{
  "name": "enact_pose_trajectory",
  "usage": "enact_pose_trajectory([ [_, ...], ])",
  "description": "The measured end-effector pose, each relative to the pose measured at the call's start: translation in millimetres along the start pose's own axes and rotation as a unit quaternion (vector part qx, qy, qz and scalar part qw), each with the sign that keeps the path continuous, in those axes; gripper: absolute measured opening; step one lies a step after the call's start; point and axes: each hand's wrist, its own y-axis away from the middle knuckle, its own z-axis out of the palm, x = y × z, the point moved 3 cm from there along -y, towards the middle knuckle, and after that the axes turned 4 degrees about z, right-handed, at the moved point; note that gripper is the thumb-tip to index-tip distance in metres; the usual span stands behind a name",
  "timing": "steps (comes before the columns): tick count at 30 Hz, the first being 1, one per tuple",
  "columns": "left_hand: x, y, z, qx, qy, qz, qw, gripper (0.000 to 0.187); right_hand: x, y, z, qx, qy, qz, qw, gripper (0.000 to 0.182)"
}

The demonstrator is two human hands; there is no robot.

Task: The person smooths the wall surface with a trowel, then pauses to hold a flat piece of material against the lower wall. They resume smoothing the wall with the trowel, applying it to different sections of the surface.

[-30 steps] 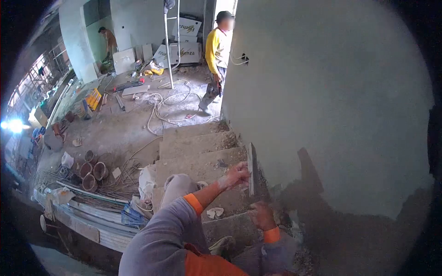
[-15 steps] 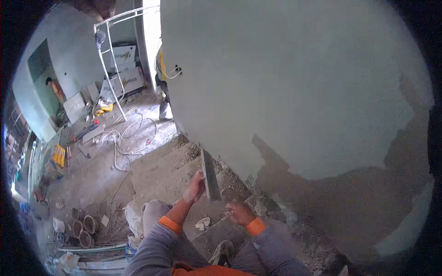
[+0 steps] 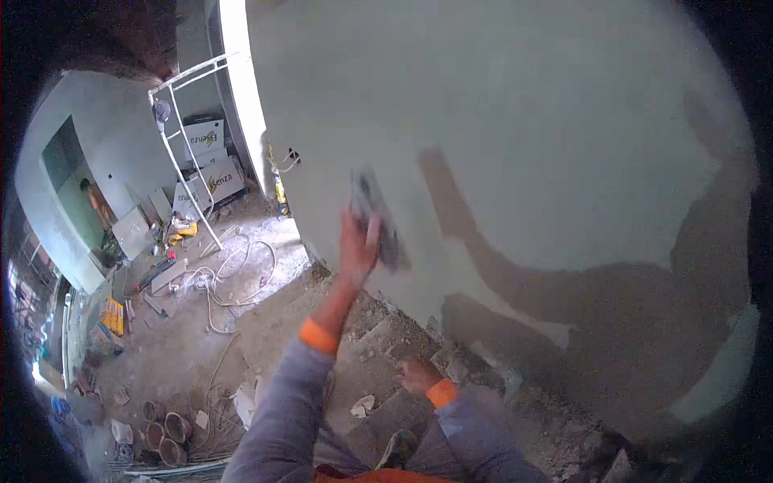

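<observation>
My left hand (image 3: 357,248) is wrapped round a flat rectangular plastering float (image 3: 390,243), slightly blurred. The float lies close against the smooth grey-green wall (image 3: 515,145), its long side tilted up to the left. Lower down, my right hand (image 3: 420,376) hangs in front of the rough steps (image 3: 366,354) with its fingers curled in; I cannot tell what, if anything, is inside them. Both sleeves are grey with orange cuffs. A dark shadow of the arm and float falls on the wall to the right.
Rubble (image 3: 555,435) lines the wall's foot. Left, a loose hose (image 3: 270,266) coils on the dusty floor near a white metal frame (image 3: 173,149) and Essenza boxes (image 3: 221,179). Several round pots (image 3: 173,427) stand lower left. A person (image 3: 97,203) is in the far doorway.
My left hand has raised the float from beside the steps up to the wall. My right hand has stayed low, fingers still curled. The view has shifted slightly.
</observation>
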Motion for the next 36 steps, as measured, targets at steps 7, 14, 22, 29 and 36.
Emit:
enact_pose_trajectory([
  [7,142,-220,34,0.065,-0.087,0.221,0.969,0.05,-12,4,-14,0.025,-0.058,-0.007,0.998,0.048],
  [14,93,-185,106,0.067,-0.052,0.122,0.989,0.049,-18,6,-7,0.063,-0.051,-0.105,0.991,0.04],
  [22,-128,124,197,0.051,0.057,-0.097,0.992,0.053,-1,0,25,-0.064,-0.05,-0.16,0.984,0.041],
  [29,-60,69,153,0.037,0.052,-0.005,0.998,0.051,-5,-18,78,-0.125,-0.077,-0.194,0.97,0.045],
  [36,79,-177,112,0.014,-0.226,0.261,0.938,0.056,17,-26,87,-0.152,-0.231,-0.164,0.947,0.054],
])
